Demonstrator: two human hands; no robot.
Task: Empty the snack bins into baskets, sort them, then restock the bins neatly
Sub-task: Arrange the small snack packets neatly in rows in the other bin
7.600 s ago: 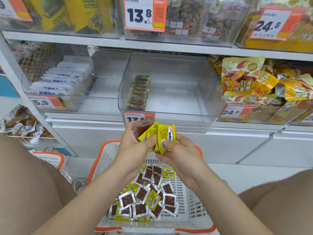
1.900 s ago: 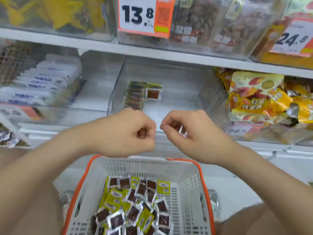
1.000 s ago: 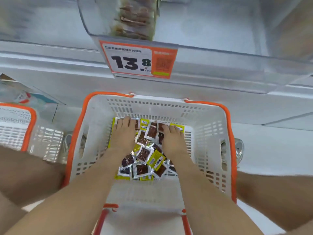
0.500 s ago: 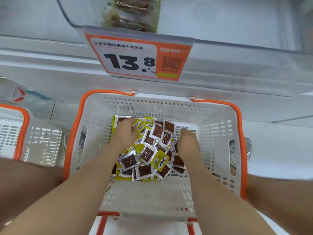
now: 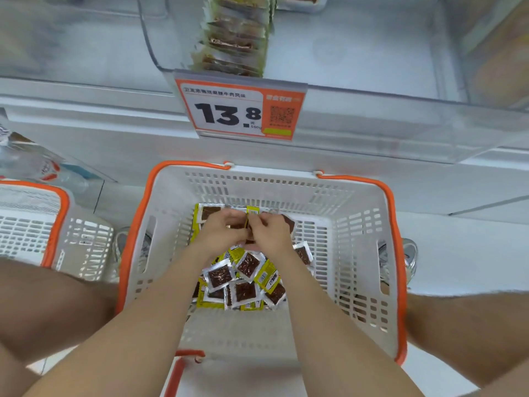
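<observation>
Both my hands are down in the white slotted plastic basket with the orange rim (image 5: 357, 224), close to its far wall. My left hand (image 5: 221, 229) and right hand (image 5: 270, 232) meet knuckle to knuckle. The fingers (image 5: 232, 217) of both are curled and pinch a few small square snack sachets (image 5: 253, 212), yellow-edged foil with a clear window over dark brown filling. One yellow sachet stands on edge between my thumbs. The rest lie in a loose, overlapping heap on the middle of the basket floor.

Above, the clear plastic bin (image 5: 372, 67) on the shelf holds one upright row of matching packets (image 5: 234, 38) along its left side, behind the orange-and-white price label (image 5: 240, 110).

I judge the sachets to be near weightless, thin, a little springy and slick, so a stack will fan out and slide. I'd take them by the sealed edges, square them up between both hands, then squeeze the flat faces together.
</observation>
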